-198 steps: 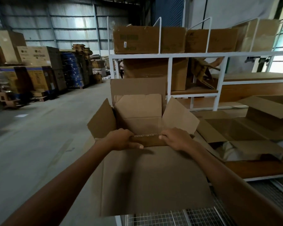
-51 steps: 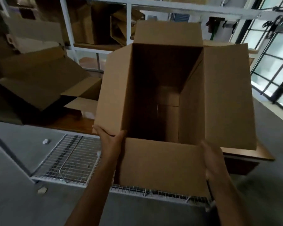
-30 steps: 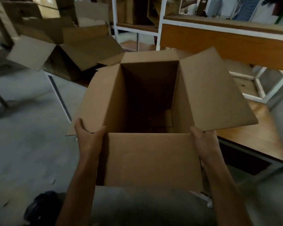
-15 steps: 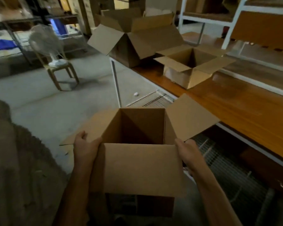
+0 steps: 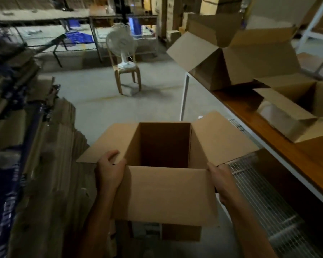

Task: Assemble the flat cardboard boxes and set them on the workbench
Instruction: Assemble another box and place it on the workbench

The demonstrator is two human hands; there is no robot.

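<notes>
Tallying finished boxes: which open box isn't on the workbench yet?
The near box, gripped by left hand and right hand; the large box and small box sit on the workbench.

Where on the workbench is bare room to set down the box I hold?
Free: the bare wood of the workbench nearer than the small open box. Crowded: the far end, where the large open box stands close to it.

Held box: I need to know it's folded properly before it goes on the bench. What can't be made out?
Head view:
- Floor of the box: lost in shadow.
- Its underside: hidden by the near flap.
- Fingers of the right hand: behind the box.
- The label below the flap: blurred.
- The small box on the workbench: cut by the right edge.
</notes>
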